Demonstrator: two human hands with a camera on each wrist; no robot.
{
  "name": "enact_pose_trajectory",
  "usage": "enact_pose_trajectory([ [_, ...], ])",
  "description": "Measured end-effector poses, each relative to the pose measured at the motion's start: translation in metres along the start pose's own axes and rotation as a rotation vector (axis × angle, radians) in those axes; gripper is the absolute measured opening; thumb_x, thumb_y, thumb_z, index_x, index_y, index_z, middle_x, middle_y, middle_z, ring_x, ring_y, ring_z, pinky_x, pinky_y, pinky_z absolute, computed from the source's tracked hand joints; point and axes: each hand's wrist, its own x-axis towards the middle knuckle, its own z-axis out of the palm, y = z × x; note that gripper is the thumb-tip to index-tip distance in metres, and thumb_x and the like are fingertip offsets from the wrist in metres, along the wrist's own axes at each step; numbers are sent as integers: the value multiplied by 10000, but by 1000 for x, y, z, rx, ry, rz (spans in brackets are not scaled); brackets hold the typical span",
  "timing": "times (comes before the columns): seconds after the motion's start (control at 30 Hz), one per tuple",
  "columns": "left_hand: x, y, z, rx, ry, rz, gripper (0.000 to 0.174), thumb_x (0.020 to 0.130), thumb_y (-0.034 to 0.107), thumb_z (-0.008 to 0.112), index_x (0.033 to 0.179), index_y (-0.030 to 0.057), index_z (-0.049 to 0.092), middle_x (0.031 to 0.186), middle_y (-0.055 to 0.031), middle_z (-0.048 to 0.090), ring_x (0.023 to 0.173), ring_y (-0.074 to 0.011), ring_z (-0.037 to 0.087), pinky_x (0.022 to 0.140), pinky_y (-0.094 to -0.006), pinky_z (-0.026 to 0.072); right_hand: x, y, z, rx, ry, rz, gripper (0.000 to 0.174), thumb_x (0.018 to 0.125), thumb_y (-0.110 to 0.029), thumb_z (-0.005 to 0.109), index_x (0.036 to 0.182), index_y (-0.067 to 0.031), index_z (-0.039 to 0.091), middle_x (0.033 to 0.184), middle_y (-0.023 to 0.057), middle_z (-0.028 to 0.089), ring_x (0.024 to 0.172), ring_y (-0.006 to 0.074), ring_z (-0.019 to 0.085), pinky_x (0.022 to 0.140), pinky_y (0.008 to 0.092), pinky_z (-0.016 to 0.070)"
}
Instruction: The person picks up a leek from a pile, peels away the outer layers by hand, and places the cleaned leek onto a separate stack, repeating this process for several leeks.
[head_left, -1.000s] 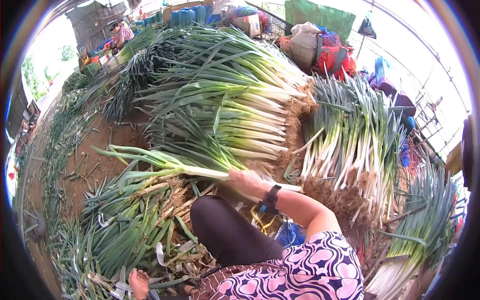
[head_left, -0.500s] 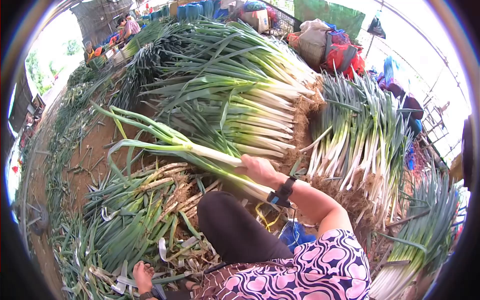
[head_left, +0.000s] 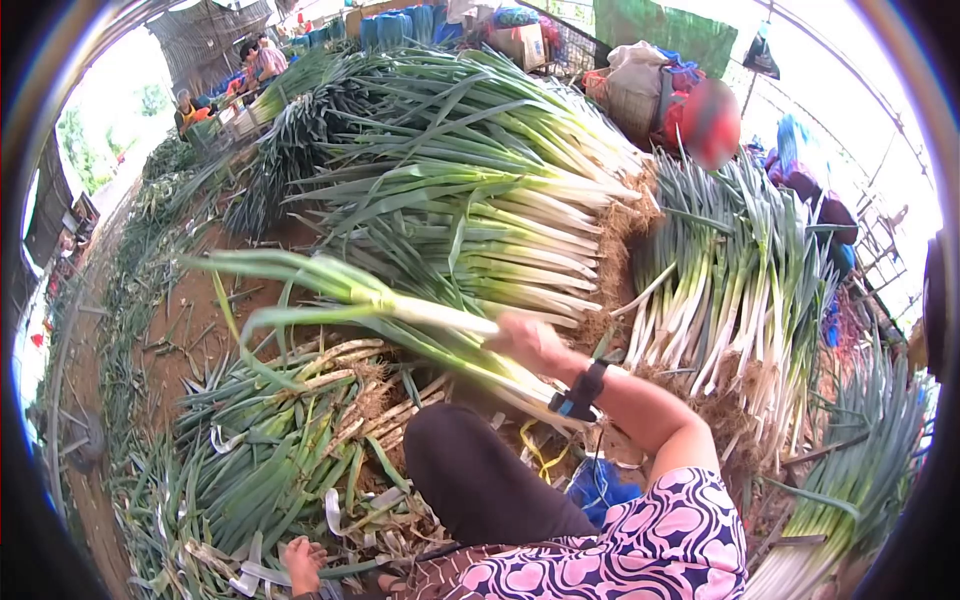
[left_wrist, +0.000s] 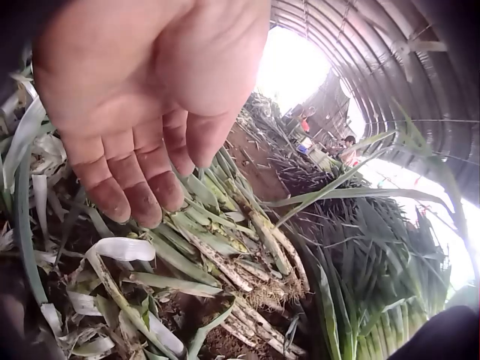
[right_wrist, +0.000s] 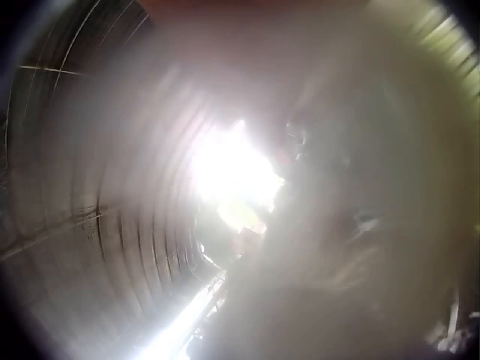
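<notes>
My right hand (head_left: pixel 530 343) grips a leek (head_left: pixel 430 312) by its pale stalk, and the leek's green leaves reach out to the left. Beneath that hand and wrist, another leek (head_left: pixel 505 378) lies slantwise, its white end near the watch. The right wrist view is too blurred and glare-filled to show the grip. My left hand (left_wrist: pixel 150 97) holds nothing; its relaxed fingers hang palm-up over a heap of trimmed leaves and rooted leeks (left_wrist: pixel 217 255). In the head view it shows low at the left, beside my knee. Ahead lies a row of leeks (head_left: pixel 530 240), white ends to the right.
Upright leeks (head_left: pixel 735 290) with muddy roots stand at the right, and another bundle (head_left: pixel 850 500) lies nearer. Brown soil (head_left: pixel 180 345) shows at the left. Blue plastic (head_left: pixel 605 488) and yellow twine (head_left: pixel 540 450) lie by my knee (head_left: pixel 480 470). People sit far back left.
My right hand has moved up and away from my knee with the leek, whose leafy end has risen off the near heap. The left hand stays about where it was; the head view shifts slightly.
</notes>
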Motion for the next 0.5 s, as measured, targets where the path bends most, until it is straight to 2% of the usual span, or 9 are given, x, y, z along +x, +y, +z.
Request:
enact_pose_trajectory([
  [0.1,10,-10,-7,-19,-27,-22,217,897,197,501,1068,80,436,800,-117,541,605,-252,568,524,-373,489,66,34,-32,-203,244,-162,404,809,-460,616,703,-82,522,577,103,535,491,281,539,452,403,424],
  [0.13,14,-13,-9,-18,-33,-27,216,895,193,500,1068,81,435,802,-119,541,607,-253,568,522,-374,489,97,45,-54,-382,228,-84,415,816,-493,591,704,-98,528,565,89,525,476,263,525,439,390,418],
  [0.17,16,-17,-9,21,-6,-25,207,892,183,497,1064,85,438,795,-119,544,602,-256,570,518,-368,488,131,67,-75,-502,433,-277,419,817,-518,574,722,-111,538,562,83,525,464,252,522,410,371,404],
  [0.2,20,-23,-11,21,-15,-39,205,891,183,497,1062,86,439,789,-118,545,595,-255,568,514,-366,487,161,81,-101,-508,395,-109,402,806,-508,587,765,-110,557,625,80,559,573,257,570,542,405,448],
  [0.3,25,-31,-8,53,-25,-108,185,888,166,496,1050,93,448,767,-111,556,577,-247,577,506,-362,498,218,94,-151,-698,759,132,447,763,-454,648,1016,-95,563,954,104,587,887,272,567,827,485,391],
  [0.33,20,-29,-5,97,-12,-105,274,884,187,532,1127,90,453,832,-118,577,636,-240,583,569,-353,500,225,100,-152,-757,914,169,508,745,-434,670,1100,-93,546,1066,110,568,975,278,542,897,500,351],
  [0.37,-12,-11,16,141,3,-104,363,880,207,568,1205,87,457,896,-125,597,694,-232,589,632,-344,502,223,84,-147,-710,712,290,591,735,-405,689,1192,-82,495,1147,121,528,1024,280,518,913,472,369],
  [0.4,-32,-2,30,184,18,-106,453,876,227,604,1282,85,461,961,-132,618,753,-225,595,695,-335,504,232,95,-117,-720,744,208,541,727,-363,692,1143,-68,512,1079,118,541,1013,290,515,907,465,377],
  [0.5,-7,-29,36,141,-20,-134,245,890,174,519,1106,75,463,817,-113,584,631,-226,594,549,-348,509,200,78,-1,-599,545,22,359,721,-236,646,1005,-49,531,984,151,534,975,312,517,852,470,414],
])
